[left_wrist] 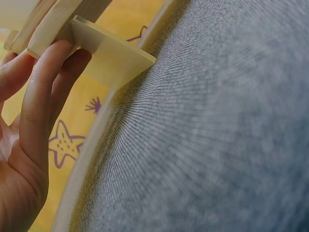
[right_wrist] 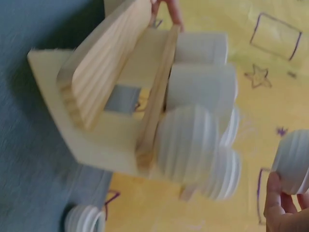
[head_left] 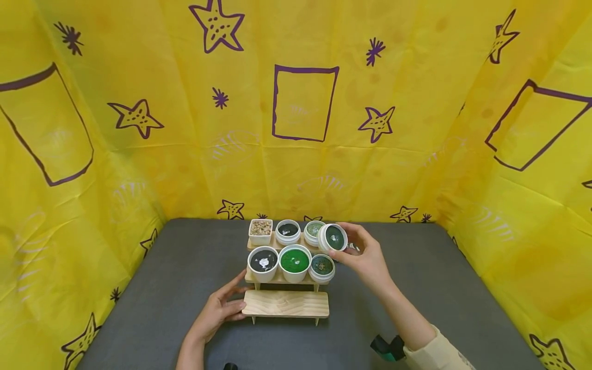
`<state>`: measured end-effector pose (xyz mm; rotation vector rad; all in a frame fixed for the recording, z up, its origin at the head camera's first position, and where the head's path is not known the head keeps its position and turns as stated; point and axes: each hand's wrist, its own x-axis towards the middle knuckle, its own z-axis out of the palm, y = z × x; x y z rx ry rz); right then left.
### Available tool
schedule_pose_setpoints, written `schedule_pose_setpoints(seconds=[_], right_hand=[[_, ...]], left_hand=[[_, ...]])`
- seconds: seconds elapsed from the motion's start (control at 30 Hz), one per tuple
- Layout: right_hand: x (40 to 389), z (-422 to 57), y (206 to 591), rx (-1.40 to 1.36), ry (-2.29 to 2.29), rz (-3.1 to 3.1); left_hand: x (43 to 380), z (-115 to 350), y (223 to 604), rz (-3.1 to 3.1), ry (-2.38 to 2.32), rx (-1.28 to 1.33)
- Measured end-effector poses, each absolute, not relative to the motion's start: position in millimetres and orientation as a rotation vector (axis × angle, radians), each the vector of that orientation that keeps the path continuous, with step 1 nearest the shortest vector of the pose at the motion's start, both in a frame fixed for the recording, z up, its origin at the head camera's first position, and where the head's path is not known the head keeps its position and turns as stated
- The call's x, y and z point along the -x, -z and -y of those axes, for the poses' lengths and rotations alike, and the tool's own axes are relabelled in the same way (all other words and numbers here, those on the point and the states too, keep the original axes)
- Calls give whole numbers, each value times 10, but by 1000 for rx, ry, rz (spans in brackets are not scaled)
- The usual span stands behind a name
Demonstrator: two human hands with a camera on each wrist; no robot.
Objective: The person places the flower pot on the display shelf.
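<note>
A three-tier wooden stand (head_left: 285, 304) rises from the grey table, its lowest board bare. My left hand (head_left: 216, 310) pinches the left end of that board, fingers at the support, as the left wrist view (left_wrist: 36, 121) also shows. My right hand (head_left: 365, 257) grips a white ribbed pot (head_left: 326, 235) with dark green contents, tilted and raised at the right end of the upper tiers. On the middle tier are a dark grey-filled pot (head_left: 263, 272), a bright green-filled pot (head_left: 295, 272) and a speckled green pot (head_left: 322, 275).
The top tier carries a square pot of gravel (head_left: 260, 228), a dark-filled pot (head_left: 288, 234) and a pale green one (head_left: 313, 230). Another ribbed pot (right_wrist: 82, 220) sits on the table beside the stand. A black-and-green object (head_left: 387, 348) lies near my right forearm. Yellow curtains (head_left: 296, 180) enclose the table.
</note>
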<state>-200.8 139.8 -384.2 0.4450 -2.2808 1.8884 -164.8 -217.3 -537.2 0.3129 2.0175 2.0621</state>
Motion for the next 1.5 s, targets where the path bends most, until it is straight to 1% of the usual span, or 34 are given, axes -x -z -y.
schedule_pose_setpoints(seconds=[0.33, 0.7, 0.83, 1.03, 1.23, 1.5], right_hand=[[1815, -1056, 3834, -742, -1891, 2300], [1694, -729, 3925, -887, -2016, 2314], [1634, -657, 3989, -963, -1983, 2345], [1541, -528, 4111, -971, -1917, 2441], [1510, -412, 4322, -955, -1953, 2531], [1553, -313, 4589, -963, -1858, 2585]], left_hand=[[1651, 2160, 5362, -2028, -2043, -271], [1638, 2164, 5369, -2048, -2029, -274], [1640, 2169, 5375, -2051, -2029, -279], [1651, 2185, 5398, -2009, -2069, -336], [1656, 2192, 5414, -1957, -2094, -389], [1658, 2178, 5389, -1993, -2061, -329]])
